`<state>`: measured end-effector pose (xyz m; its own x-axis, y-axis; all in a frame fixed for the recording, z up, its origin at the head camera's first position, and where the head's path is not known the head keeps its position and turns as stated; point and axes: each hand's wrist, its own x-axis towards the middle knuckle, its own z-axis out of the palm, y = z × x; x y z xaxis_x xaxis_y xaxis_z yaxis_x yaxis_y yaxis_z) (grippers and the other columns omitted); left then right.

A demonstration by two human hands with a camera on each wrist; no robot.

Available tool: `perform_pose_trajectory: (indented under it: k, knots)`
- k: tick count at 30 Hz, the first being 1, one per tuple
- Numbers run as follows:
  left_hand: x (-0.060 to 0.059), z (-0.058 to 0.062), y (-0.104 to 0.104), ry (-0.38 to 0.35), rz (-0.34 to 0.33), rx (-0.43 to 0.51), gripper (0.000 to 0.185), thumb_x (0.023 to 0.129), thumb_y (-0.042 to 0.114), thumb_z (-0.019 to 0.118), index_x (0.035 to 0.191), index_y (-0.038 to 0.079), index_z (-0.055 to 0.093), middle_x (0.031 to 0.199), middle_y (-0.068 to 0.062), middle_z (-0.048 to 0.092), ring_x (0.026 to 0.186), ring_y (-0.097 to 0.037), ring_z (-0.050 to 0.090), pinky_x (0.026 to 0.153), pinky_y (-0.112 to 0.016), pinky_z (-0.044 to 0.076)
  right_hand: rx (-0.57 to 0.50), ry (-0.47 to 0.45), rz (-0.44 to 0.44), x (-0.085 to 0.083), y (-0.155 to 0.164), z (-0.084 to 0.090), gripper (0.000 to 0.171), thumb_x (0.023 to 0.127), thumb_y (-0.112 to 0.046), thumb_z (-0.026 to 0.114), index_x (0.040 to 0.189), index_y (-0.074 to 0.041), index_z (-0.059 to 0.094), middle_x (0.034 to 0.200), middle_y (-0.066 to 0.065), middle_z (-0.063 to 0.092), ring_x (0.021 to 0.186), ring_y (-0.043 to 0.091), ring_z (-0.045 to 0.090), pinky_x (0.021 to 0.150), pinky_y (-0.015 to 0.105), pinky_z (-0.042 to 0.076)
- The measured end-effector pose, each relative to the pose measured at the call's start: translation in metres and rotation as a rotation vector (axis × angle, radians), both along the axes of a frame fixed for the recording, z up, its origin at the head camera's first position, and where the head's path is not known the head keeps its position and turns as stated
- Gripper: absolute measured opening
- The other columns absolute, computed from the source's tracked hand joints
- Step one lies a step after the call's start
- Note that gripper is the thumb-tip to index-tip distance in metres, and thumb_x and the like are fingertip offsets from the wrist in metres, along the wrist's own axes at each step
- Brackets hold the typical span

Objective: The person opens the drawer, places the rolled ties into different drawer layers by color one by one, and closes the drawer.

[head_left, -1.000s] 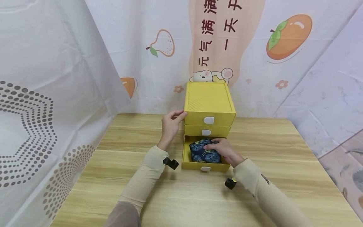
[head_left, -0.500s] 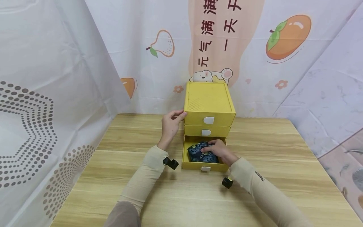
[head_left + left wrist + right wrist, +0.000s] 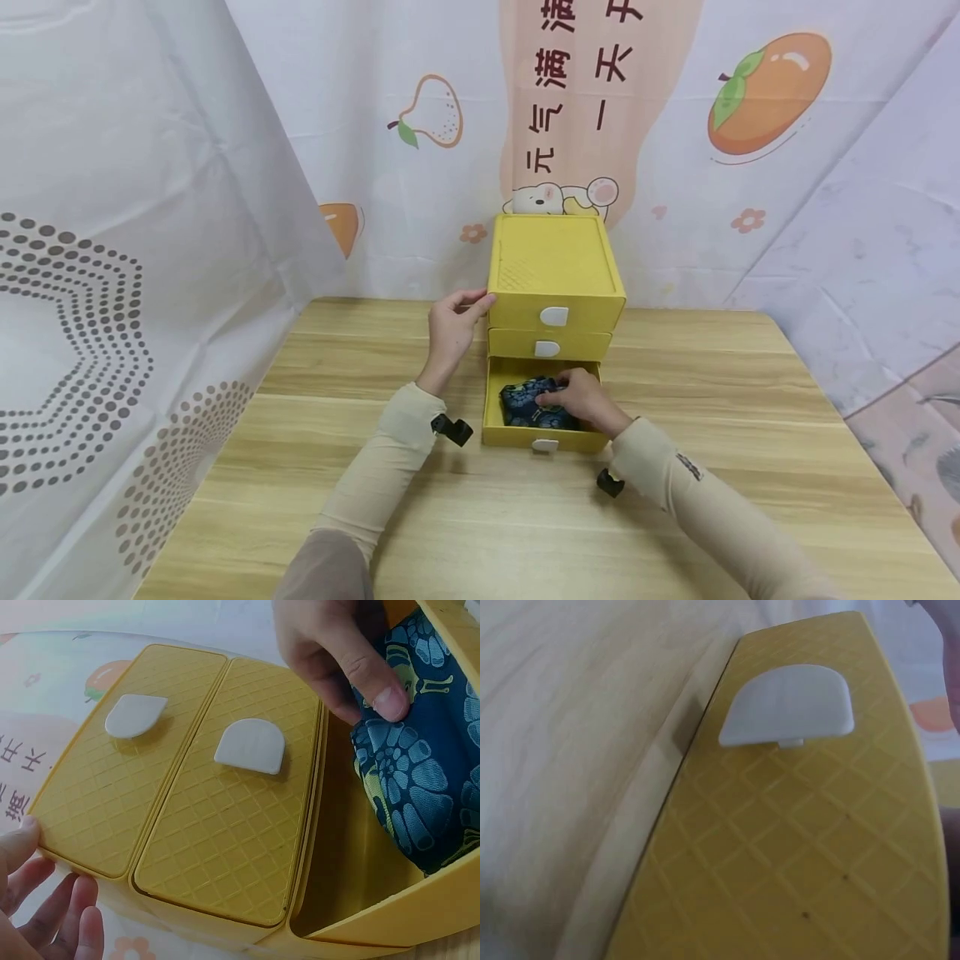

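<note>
A yellow three-drawer unit (image 3: 555, 258) stands on the table with its bottom drawer (image 3: 504, 436) pulled out. Inside that drawer lies a folded dark blue cloth with a flower print (image 3: 519, 402). My right hand (image 3: 585, 398) pinches the cloth, its thumb on top, as the left wrist view shows; the other fingers are partly hidden. At the unit's upper left front edge rests my left hand (image 3: 452, 329), thumb near the corner and relaxed fingers along the side. The right wrist view looks at a yellow drawer front (image 3: 780, 840) with a white tab (image 3: 791, 705).
Both upper drawers are closed, each with a white tab (image 3: 251, 746). The wooden table (image 3: 360, 358) extends to either side of the unit. A printed white curtain (image 3: 420, 192) hangs right behind it.
My right hand has shifted slightly left with the cloth, which now sits lower and looks more bunched in the drawer. My left hand stays at the unit's edge.
</note>
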<state>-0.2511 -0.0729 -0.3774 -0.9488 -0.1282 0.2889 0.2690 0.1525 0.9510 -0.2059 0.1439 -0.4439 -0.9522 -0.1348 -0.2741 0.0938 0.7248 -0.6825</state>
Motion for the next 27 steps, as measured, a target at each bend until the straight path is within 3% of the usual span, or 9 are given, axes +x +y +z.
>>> perform_pose_trajectory:
  k: [5, 16, 23, 27]
  knots:
    - [-0.001, 0.000, 0.000, 0.002, -0.003, -0.006, 0.028, 0.085, 0.030, 0.076, 0.104, 0.009, 0.075, 0.097, -0.013, 0.075, 0.087, -0.033, 0.069, 0.073, -0.034, 0.056, 0.103, 0.107, 0.077, 0.006, 0.000, 0.006, 0.058, 0.085, -0.031, 0.075, 0.124, 0.010, 0.059, 0.122, 0.027, 0.064, 0.105, 0.034, 0.063, 0.095, 0.050, 0.050]
    - [0.000, 0.000, 0.000, 0.010, -0.002, 0.014, 0.028, 0.085, 0.028, 0.076, 0.103, 0.007, 0.075, 0.097, -0.015, 0.074, 0.088, -0.036, 0.069, 0.082, -0.052, 0.055, 0.275, 0.270, 0.112, 0.019, 0.001, 0.011, 0.056, 0.084, -0.032, 0.076, 0.121, 0.009, 0.062, 0.117, 0.025, 0.063, 0.106, 0.039, 0.060, 0.092, 0.051, 0.050]
    - [0.000, 0.000, 0.000, 0.008, 0.007, -0.005, 0.027, 0.085, 0.029, 0.076, 0.103, 0.009, 0.076, 0.097, -0.013, 0.075, 0.087, -0.031, 0.070, 0.072, -0.031, 0.055, 0.295, 0.342, 0.111, 0.023, 0.007, 0.015, 0.055, 0.084, -0.029, 0.075, 0.120, 0.010, 0.062, 0.117, 0.027, 0.062, 0.106, 0.040, 0.060, 0.091, 0.052, 0.050]
    - [0.001, 0.000, 0.000, 0.006, 0.001, 0.000, 0.028, 0.085, 0.029, 0.076, 0.103, 0.008, 0.075, 0.098, -0.013, 0.074, 0.089, -0.035, 0.069, 0.072, -0.031, 0.055, 0.252, 0.342, 0.118, 0.023, 0.011, 0.023, 0.053, 0.087, -0.026, 0.073, 0.122, 0.012, 0.059, 0.120, 0.029, 0.061, 0.109, 0.042, 0.058, 0.094, 0.053, 0.049]
